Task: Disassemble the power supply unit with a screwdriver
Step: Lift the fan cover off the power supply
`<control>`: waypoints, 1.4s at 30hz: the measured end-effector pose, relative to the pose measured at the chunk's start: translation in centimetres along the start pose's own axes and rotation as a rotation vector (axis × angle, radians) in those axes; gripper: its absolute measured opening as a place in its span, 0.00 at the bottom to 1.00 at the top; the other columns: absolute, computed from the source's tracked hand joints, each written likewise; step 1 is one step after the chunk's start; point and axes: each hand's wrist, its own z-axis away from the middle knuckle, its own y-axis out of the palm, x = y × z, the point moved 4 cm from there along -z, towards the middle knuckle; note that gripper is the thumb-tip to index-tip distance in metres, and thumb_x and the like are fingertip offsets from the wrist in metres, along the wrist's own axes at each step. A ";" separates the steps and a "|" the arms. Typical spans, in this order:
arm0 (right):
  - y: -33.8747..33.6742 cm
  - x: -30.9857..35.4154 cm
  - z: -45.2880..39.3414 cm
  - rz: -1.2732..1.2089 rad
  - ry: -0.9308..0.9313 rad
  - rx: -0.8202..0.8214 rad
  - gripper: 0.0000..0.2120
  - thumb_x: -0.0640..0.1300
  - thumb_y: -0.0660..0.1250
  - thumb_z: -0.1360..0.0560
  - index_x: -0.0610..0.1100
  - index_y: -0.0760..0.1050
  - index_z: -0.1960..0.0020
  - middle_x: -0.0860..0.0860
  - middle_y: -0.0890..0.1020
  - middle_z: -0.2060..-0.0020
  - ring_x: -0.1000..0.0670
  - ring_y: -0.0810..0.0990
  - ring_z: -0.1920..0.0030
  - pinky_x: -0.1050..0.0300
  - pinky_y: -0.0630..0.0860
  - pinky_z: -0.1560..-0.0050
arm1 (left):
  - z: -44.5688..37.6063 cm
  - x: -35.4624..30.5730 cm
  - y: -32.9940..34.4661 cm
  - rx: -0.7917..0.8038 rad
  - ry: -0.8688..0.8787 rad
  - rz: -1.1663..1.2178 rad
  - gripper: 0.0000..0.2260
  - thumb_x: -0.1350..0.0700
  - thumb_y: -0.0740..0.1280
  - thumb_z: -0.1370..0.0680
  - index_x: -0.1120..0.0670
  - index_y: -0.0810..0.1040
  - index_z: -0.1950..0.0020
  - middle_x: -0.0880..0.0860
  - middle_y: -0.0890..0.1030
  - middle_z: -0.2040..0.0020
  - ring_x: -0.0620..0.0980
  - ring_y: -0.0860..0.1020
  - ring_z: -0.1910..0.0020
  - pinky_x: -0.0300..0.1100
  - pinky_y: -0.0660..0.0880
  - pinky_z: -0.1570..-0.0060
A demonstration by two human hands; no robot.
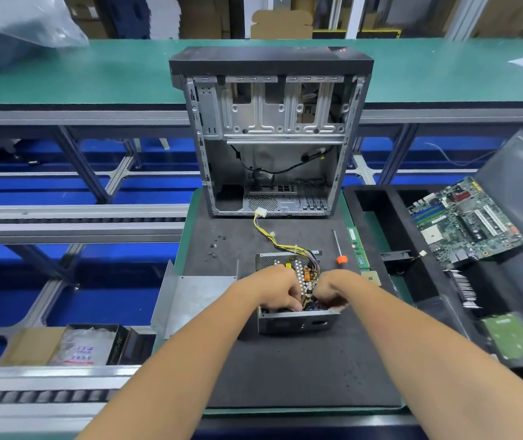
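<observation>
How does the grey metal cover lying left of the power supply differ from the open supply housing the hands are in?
The bent grey sheet-metal cover lies bare and untouched on the black mat; the open grey power supply housing holds a circuit board and trails yellow wires. The left hand and right hand reach into the housing only. Both are grey metal.

Black mat (301, 369): PSU (295, 319), cover (196, 296), screwdriver (339, 247), case (271, 138), probably screws (214, 247).

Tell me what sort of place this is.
Likely a computer teardown line in a workshop: roller conveyor rails, a gutted PC case, a tray holding a pulled motherboard, stacked cardboard boxes.
</observation>
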 end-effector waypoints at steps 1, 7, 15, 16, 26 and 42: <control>-0.1 0.2 0.1 0.001 -0.019 -0.022 0.14 0.35 0.54 0.22 0.35 0.74 0.41 0.40 0.79 0.56 0.47 0.74 0.68 0.55 0.74 0.60 | 0.0 0.0 0.0 -0.003 -0.001 0.001 0.06 0.52 0.72 0.27 0.53 0.84 0.56 0.50 0.84 0.59 0.45 0.74 0.62 0.38 0.66 0.61; -0.4 0.2 0.2 0.124 -0.066 -0.176 0.07 0.44 0.63 0.24 0.43 0.74 0.60 0.49 0.75 0.69 0.51 0.74 0.76 0.54 0.71 0.63 | -0.2 -0.1 -0.1 0.013 -0.009 0.010 0.06 0.52 0.72 0.27 0.54 0.84 0.56 0.52 0.84 0.61 0.47 0.74 0.64 0.37 0.65 0.64; -0.1 -0.6 -0.8 0.039 -0.062 -0.112 0.11 0.40 0.66 0.25 0.41 0.72 0.66 0.48 0.74 0.79 0.51 0.71 0.82 0.65 0.68 0.77 | -0.2 -0.5 -0.2 0.031 -0.020 0.003 0.06 0.54 0.72 0.27 0.55 0.84 0.56 0.48 0.81 0.65 0.46 0.74 0.64 0.37 0.68 0.62; -0.1 -0.5 -0.8 0.058 -0.043 -0.088 0.13 0.40 0.64 0.23 0.41 0.71 0.67 0.48 0.74 0.82 0.52 0.69 0.84 0.64 0.66 0.77 | -0.2 -0.6 -0.2 0.026 -0.019 0.000 0.05 0.54 0.72 0.27 0.55 0.84 0.57 0.49 0.82 0.63 0.46 0.74 0.64 0.38 0.69 0.61; 0.4 0.6 -0.9 0.097 0.040 0.002 0.17 0.38 0.54 0.19 0.41 0.68 0.66 0.47 0.72 0.72 0.51 0.66 0.74 0.60 0.63 0.74 | 0.0 -0.6 -0.3 -0.001 -0.042 -0.024 0.04 0.54 0.73 0.28 0.54 0.84 0.59 0.51 0.84 0.60 0.48 0.77 0.62 0.43 0.76 0.57; -1.8 2.0 0.5 0.234 0.015 0.050 0.18 0.42 0.58 0.19 0.43 0.71 0.68 0.51 0.71 0.86 0.53 0.67 0.87 0.62 0.65 0.74 | -0.2 -1.2 -0.2 -0.012 -0.061 -0.119 0.03 0.53 0.73 0.30 0.52 0.83 0.60 0.49 0.75 0.67 0.51 0.76 0.64 0.46 0.78 0.56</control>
